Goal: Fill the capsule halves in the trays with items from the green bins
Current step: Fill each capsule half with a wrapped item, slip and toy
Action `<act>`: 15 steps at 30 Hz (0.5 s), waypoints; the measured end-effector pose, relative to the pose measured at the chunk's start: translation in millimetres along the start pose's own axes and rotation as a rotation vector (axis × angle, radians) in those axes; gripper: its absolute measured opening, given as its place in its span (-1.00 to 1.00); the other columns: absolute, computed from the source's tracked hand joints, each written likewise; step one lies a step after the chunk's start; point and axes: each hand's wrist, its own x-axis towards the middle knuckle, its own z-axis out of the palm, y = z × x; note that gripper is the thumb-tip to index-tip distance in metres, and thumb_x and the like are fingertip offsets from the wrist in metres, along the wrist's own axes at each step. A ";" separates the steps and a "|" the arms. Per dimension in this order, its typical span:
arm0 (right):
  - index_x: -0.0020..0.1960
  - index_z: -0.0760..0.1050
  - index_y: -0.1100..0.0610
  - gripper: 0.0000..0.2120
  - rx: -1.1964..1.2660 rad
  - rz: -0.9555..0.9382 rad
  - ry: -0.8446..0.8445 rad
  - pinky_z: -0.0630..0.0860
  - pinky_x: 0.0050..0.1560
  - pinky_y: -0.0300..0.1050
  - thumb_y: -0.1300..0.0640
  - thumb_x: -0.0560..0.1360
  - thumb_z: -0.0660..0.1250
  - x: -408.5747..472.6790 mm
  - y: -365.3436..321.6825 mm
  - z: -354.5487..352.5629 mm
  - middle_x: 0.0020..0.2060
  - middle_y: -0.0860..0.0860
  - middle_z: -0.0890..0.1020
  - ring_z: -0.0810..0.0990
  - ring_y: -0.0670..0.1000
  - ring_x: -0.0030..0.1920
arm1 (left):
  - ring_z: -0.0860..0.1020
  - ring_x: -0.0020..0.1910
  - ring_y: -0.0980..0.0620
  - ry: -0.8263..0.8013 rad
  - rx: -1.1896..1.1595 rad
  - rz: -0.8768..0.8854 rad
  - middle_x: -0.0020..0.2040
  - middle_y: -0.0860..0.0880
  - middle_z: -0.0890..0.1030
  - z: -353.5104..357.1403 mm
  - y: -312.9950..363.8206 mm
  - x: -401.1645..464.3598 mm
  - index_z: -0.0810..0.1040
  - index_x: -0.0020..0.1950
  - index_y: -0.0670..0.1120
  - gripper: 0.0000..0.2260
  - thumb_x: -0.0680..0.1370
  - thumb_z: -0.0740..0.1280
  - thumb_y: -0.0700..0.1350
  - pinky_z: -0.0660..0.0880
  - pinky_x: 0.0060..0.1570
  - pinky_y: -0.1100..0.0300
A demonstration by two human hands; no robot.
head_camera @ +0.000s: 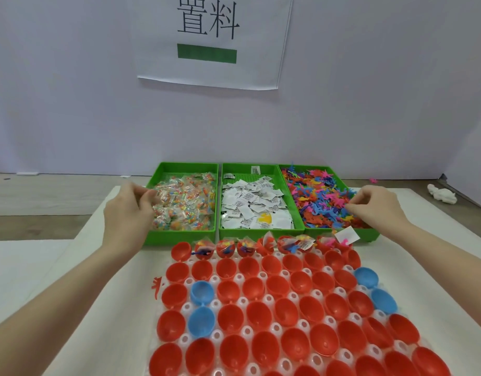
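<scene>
- The left hand, at centre left of the frame, reaches into the left green bin, its fingers curled round clear candy packets.
- The right hand, at centre right, pinches among the coloured plastic figures in the right green bin.
- The middle green bin holds white sachets.
- The tray of red capsule halves and blue capsule halves fills the lower frame; only its top row is filled.

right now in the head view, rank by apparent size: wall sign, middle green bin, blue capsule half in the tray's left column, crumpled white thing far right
1. wall sign
2. middle green bin
3. blue capsule half, though nearness to the camera enlarges it
4. crumpled white thing, though it lies farther off
</scene>
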 end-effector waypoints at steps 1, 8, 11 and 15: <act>-0.34 0.43 0.11 -0.79 0.037 0.015 0.030 0.40 -0.22 -0.13 0.30 0.39 0.40 0.0 -1.7 0.0 -0.35 -0.02 0.52 0.52 0.04 -0.20 | 0.49 -0.24 -0.06 0.005 -0.041 -0.012 -0.23 0.00 0.57 -0.8 2.3 -2.3 0.44 -0.08 -0.16 -0.93 0.59 0.20 -0.21 0.38 -0.17 0.12; -0.09 0.51 0.19 -0.78 0.005 0.026 -0.100 0.36 0.06 -0.04 0.23 0.55 0.09 9.3 -34.3 8.7 0.08 0.14 0.57 0.49 0.12 0.09 | 0.41 -0.32 0.19 0.111 -0.291 -0.147 -0.27 0.05 0.46 -19.9 4.6 -38.1 0.41 0.00 -0.01 -0.80 0.57 0.07 -0.26 0.32 -0.31 0.33; -0.14 0.52 0.12 -0.82 -0.039 -0.124 -0.243 0.37 -0.08 -0.09 0.07 0.53 0.21 1.0 -64.4 19.2 -0.02 0.06 0.59 0.50 0.03 -0.05 | 0.37 -0.34 0.08 0.132 -0.376 -0.168 -0.26 0.03 0.47 -29.1 -1.8 -58.9 0.44 -0.11 0.11 -0.73 0.58 0.10 -0.25 0.29 -0.31 0.12; -0.04 0.58 0.07 -0.74 -0.394 -0.280 -0.474 0.38 -0.31 -0.17 -0.10 0.40 0.39 -13.3 -94.8 35.6 -0.29 -0.14 0.53 0.49 -0.11 -0.27 | 0.37 -0.33 0.07 0.171 -0.430 -0.211 -0.26 0.05 0.50 -39.4 -10.8 -74.2 0.45 -0.14 0.16 -0.70 0.58 0.12 -0.24 0.28 -0.28 0.13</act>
